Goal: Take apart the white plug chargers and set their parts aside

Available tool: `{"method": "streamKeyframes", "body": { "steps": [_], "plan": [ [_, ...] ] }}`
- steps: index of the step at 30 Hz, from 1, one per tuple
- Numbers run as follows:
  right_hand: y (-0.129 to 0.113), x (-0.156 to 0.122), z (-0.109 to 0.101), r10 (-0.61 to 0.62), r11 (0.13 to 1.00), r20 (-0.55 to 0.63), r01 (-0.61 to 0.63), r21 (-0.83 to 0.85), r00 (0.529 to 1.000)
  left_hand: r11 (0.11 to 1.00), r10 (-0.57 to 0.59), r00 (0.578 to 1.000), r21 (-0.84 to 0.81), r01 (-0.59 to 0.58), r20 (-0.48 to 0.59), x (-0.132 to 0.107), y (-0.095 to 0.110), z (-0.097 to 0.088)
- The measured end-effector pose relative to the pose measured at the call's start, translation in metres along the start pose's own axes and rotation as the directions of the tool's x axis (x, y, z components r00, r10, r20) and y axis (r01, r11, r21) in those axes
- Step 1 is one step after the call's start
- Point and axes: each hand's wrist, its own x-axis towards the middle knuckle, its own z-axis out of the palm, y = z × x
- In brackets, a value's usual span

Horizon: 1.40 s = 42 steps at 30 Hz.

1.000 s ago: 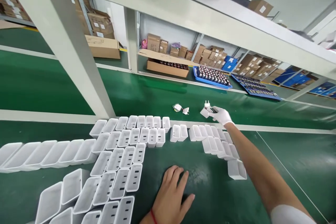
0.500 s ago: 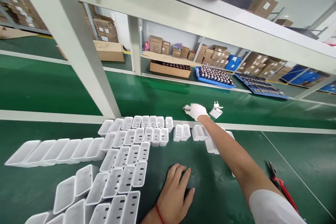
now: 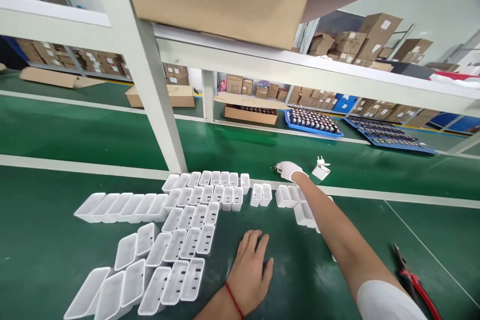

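Note:
My left hand [image 3: 249,275], bare with a red cord at the wrist, rests palm down on the green surface, fingers stretched out and holding nothing. My right hand [image 3: 289,171] wears a white glove and reaches far forward. Its fingers close on a small electronic part [image 3: 276,168], dark with greenish bits, too small to make out fully. To the right of that hand lies a white plug housing [image 3: 321,172] with prongs on top. White plastic cases [image 3: 187,217] with open tops and slots stand in rows left of my left hand. More white cases [image 3: 283,197] sit beneath my right forearm.
Red-handled pliers [image 3: 410,277] lie at the right. A pale metal post [image 3: 153,85] and shelf beam stand ahead, with a large cardboard box [image 3: 221,2] above. Beyond are a blue tray [image 3: 315,122] of parts and a second tray [image 3: 388,135].
The view has tilted up and shifted, showing more of the cardboard box above. My right hand still grips the small part beyond the cases. My left hand stays flat on the surface.

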Motion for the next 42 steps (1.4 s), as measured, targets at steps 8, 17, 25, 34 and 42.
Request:
{"method": "streamKeyframes", "body": {
  "steps": [8,17,25,34,42],
  "plan": [
    [0.026,-0.017,-0.006,0.069,0.989,-0.039,-0.063,0.137,0.997,0.932,-0.095,0.984,0.334,0.141,-0.149,0.071,0.003,-0.011],
    [0.032,-0.037,-0.013,0.105,0.904,-0.054,-0.072,0.422,0.993,0.878,-0.107,0.981,0.448,0.169,-0.160,0.092,-0.010,-0.009],
    [0.044,-0.106,-0.018,-0.182,0.451,-0.306,0.356,0.819,0.935,0.884,-0.053,0.977,0.446,0.141,-0.205,0.072,0.004,-0.020],
    [0.039,-0.211,0.024,-0.346,0.059,-0.357,0.399,0.915,0.868,0.999,0.037,0.995,0.024,-0.035,-0.094,0.007,0.010,0.001],
    [0.038,-0.253,0.045,-0.304,0.025,-0.320,0.344,0.939,0.897,0.961,0.062,0.997,-0.274,-0.048,0.044,0.016,-0.010,-0.002]
  ]
}}
